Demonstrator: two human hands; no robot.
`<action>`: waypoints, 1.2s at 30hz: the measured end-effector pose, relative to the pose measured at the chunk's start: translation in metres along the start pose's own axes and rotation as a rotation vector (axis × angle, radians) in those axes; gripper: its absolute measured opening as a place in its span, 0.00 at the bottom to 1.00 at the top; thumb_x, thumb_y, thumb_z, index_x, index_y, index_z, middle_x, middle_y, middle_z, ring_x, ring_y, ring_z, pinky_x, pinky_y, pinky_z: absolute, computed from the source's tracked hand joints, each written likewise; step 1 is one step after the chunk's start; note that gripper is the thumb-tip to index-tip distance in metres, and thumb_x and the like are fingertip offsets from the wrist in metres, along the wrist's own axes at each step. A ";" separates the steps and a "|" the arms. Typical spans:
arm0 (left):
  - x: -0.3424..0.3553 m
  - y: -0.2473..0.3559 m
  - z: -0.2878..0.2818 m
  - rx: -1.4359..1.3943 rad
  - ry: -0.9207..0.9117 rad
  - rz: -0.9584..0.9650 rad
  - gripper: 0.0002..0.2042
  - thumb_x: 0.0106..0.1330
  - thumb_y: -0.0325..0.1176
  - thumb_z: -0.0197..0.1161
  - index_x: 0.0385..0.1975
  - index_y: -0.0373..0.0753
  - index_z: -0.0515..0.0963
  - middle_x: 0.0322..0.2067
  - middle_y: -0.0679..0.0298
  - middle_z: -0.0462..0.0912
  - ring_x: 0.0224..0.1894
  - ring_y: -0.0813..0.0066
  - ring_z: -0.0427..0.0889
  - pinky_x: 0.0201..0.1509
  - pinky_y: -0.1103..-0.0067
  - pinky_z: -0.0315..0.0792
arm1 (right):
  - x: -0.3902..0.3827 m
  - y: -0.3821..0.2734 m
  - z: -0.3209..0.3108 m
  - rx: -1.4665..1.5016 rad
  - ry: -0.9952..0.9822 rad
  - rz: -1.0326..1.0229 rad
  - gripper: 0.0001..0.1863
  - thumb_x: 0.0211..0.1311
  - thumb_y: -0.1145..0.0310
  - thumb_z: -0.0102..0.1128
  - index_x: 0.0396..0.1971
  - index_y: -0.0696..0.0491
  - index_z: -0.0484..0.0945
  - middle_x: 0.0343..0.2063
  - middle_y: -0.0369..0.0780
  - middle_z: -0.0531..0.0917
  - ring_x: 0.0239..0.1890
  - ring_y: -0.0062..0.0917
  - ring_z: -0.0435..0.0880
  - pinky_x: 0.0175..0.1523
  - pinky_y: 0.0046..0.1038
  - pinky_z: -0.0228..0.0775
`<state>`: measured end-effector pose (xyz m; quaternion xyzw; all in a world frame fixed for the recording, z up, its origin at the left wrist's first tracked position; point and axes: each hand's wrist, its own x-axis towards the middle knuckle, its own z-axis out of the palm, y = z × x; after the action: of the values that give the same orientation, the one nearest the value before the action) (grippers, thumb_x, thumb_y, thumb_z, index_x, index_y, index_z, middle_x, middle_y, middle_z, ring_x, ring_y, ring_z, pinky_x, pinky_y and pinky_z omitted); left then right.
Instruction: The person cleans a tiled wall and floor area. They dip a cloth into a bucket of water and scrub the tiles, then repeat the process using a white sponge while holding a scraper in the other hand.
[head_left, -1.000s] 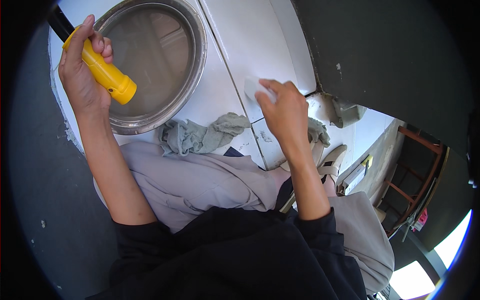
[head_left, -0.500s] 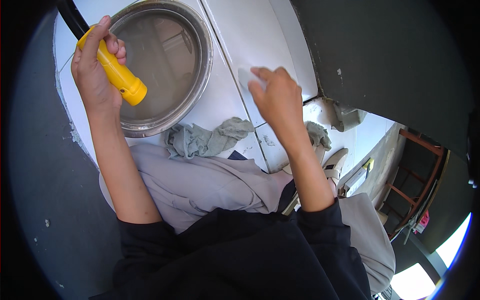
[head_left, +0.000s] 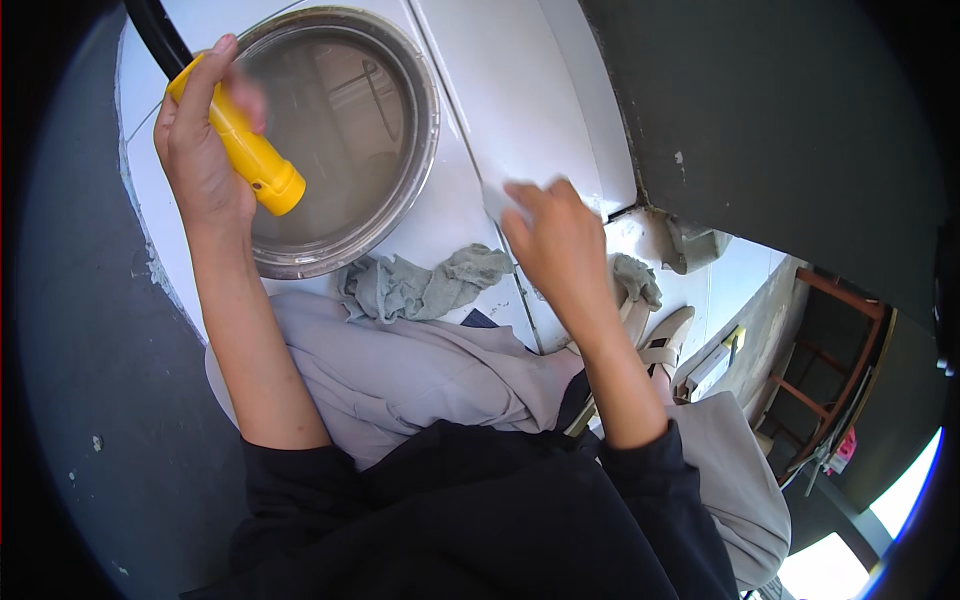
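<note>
My left hand (head_left: 207, 150) is closed round a yellow plastic tube (head_left: 262, 170) with a flared rim. A black pipe (head_left: 158, 38) meets its upper end. The yellow tube slants over the left side of a round metal basin (head_left: 428, 150) holding murky water (head_left: 335, 150). Over the white tiles to the right of the basin, my right hand (head_left: 555, 235) has its thumb and index finger curled toward each other. A pale patch (head_left: 494, 200) shows at those fingertips, too blurred to name. Nearer me lies a crumpled grey-green cloth (head_left: 425, 285) beside the basin.
White tiles (head_left: 470, 205) with dark joints lie under the basin. A dark wall (head_left: 760, 130) rises at the right, and a dark surface (head_left: 90, 330) lies left. Another crumpled cloth (head_left: 637, 280) is near my shoe (head_left: 672, 335). A reddish-brown frame (head_left: 845, 370) stands far right.
My right hand has moved slightly nearer to me over the tiles. My left hand still grips the yellow tube, its fingers now blurred. The view has shifted a little.
</note>
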<state>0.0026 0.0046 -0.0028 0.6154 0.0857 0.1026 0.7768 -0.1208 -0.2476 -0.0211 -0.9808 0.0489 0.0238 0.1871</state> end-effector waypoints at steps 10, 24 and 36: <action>0.002 0.005 -0.001 -0.095 0.000 -0.023 0.10 0.58 0.38 0.68 0.26 0.42 0.75 0.16 0.68 0.73 0.19 0.82 0.73 0.25 0.87 0.69 | 0.042 -0.010 0.003 -0.009 0.076 0.001 0.14 0.51 0.67 0.59 0.39 0.52 0.83 0.30 0.48 0.78 0.30 0.42 0.82 0.37 0.40 0.75; -0.005 0.011 0.004 -0.068 0.033 -0.016 0.10 0.58 0.38 0.67 0.28 0.41 0.73 0.16 0.69 0.71 0.17 0.83 0.71 0.22 0.86 0.66 | 0.037 0.001 0.000 0.205 0.143 0.177 0.17 0.53 0.61 0.62 0.43 0.50 0.82 0.35 0.48 0.80 0.39 0.42 0.81 0.47 0.36 0.72; -0.031 0.019 0.004 -0.050 0.100 -0.042 0.10 0.60 0.37 0.66 0.29 0.42 0.72 0.15 0.70 0.69 0.16 0.83 0.70 0.21 0.87 0.65 | -0.046 -0.026 0.034 0.274 0.206 -0.249 0.31 0.47 0.65 0.70 0.55 0.48 0.72 0.50 0.40 0.78 0.59 0.37 0.70 0.63 0.47 0.53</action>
<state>-0.0270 -0.0034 0.0164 0.5878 0.1347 0.1189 0.7888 -0.1644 -0.2069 -0.0403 -0.9419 -0.0509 -0.1069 0.3144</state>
